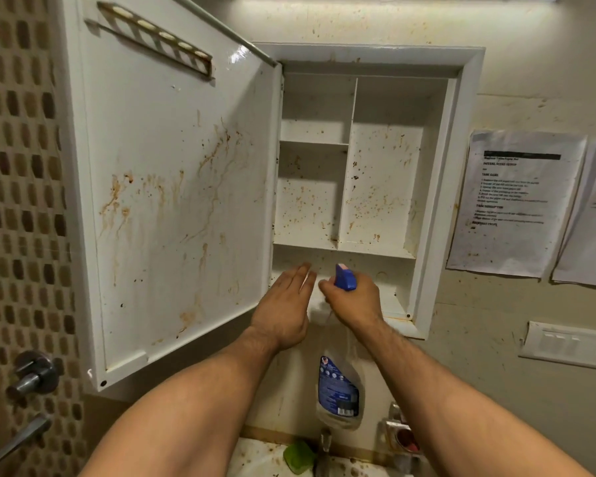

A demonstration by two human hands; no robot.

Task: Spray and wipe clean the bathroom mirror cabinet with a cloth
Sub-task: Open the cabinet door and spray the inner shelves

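Evidently mid-spray: right hand (353,301) clamped on spray bottle (339,387) trigger, nozzle facing stained mirror cabinet (379,187) bottom shelf; left hand (283,304) flat, empty beside open door (172,201). Next: squeezing, then fetching a cloth, none visible.

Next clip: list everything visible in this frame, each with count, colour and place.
Cabinet: one, white, brown-stained, recessed in wall.
Cabinet door: one, white, stained, swung open left.
Toothbrush rack: one, tarnished, upper door.
Spray bottle: one, clear with blue trigger, before the bottom shelf.
Papers: two, white, wall right.
Switch plate: one, white, lower right.
Sponge: one, green, on basin.
Tap: one, metal, basin centre.
Wall valve: one, chrome, lower left.
Left hand: open, empty.
Right hand: grip closed on the bottle's trigger head.
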